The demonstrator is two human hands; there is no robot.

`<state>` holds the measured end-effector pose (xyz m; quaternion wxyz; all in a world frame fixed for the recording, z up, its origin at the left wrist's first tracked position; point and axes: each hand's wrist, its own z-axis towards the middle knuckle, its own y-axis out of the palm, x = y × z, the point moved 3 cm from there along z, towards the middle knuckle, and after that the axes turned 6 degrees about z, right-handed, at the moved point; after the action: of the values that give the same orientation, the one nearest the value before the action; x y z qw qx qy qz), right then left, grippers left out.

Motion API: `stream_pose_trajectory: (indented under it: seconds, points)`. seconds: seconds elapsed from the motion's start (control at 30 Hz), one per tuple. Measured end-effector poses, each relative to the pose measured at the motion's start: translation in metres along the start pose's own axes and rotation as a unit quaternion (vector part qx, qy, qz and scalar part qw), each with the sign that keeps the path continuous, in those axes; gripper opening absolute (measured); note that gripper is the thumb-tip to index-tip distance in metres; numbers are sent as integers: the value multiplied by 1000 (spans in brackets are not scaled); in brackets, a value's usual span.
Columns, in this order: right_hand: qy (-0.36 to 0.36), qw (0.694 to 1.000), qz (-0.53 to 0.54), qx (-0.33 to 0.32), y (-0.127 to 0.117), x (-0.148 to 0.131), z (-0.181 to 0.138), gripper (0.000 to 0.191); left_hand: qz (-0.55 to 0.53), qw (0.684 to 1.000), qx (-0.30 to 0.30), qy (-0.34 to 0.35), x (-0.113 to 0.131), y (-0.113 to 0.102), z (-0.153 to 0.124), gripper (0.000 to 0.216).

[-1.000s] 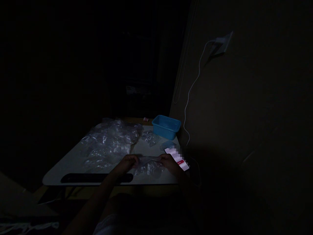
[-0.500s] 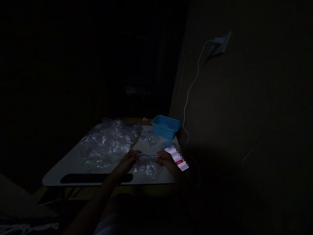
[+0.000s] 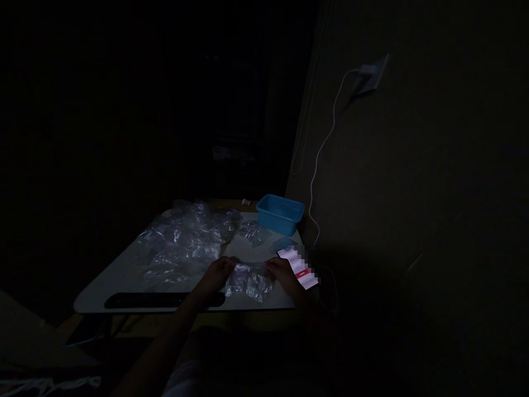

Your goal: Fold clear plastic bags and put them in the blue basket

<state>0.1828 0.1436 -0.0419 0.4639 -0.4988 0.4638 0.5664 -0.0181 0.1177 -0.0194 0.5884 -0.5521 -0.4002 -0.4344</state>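
Note:
In dim light, a clear plastic bag (image 3: 250, 282) is stretched between my two hands near the front edge of the white table (image 3: 115, 275). My left hand (image 3: 220, 270) is closed on its upper left corner. The upper right corner is pinched by my right hand (image 3: 283, 270). What the bag contains, if anything, is too dark to make out. A large heap of clear plastic bags (image 3: 188, 237) lies to the left of my hands. Beyond them is a smaller clear packet (image 3: 253, 232).
A blue plastic basin (image 3: 280, 216) stands at the table's back right corner. A lit phone (image 3: 300, 268) lies right beside my right hand. A dark slot (image 3: 144, 300) runs along the front edge. From a wall outlet (image 3: 372, 74), a white cable (image 3: 317, 160) hangs down.
My fingers have closed more tightly at the bag's upper corners, and its top edge is pulled straighter. The heap, basin and phone stay in place.

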Motion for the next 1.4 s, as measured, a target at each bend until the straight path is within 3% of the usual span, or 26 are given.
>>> stream_pose_trajectory:
  seconds: [0.37, 0.53, 0.67, 0.77, 0.87, 0.93, 1.07, 1.2, 1.4]
  points:
    - [-4, 1000, -1, 15, -1, -2, 0, 22, -3, 1000, 7, 22, -5, -2, 4, 33]
    - [-39, 997, -14, 64, -3, -2, 1, 26, -43, 998, 28, 29, -11, 2, 7, 31]
    - [-24, 995, 20, 92, -2, 1, 0, 32, -49, 996, 58, 51, -17, 4, 9, 30]
    - [-36, 994, 36, 94, -1, 4, -3, 40, -2, 993, 81, 81, -22, -2, 8, 29]
    - [-98, 991, -37, 86, -1, 2, -9, 36, 110, 981, 84, 138, -25, -10, 3, 27]
    - [-175, 971, -132, 94, 0, -4, -16, 33, 190, 965, 66, 169, -27, -14, -1, 26]
    - [-279, 893, -346, 66, 10, -20, -32, 32, 307, 923, 56, 223, -26, -15, -8, 24]
    - [-289, 814, -503, -27, 25, -26, -39, 24, 356, 894, 56, 266, -21, -11, -10, 22]
    - [-278, 755, -593, -30, 31, -25, -34, 9, 380, 872, 50, 306, -19, -6, -13, 23]
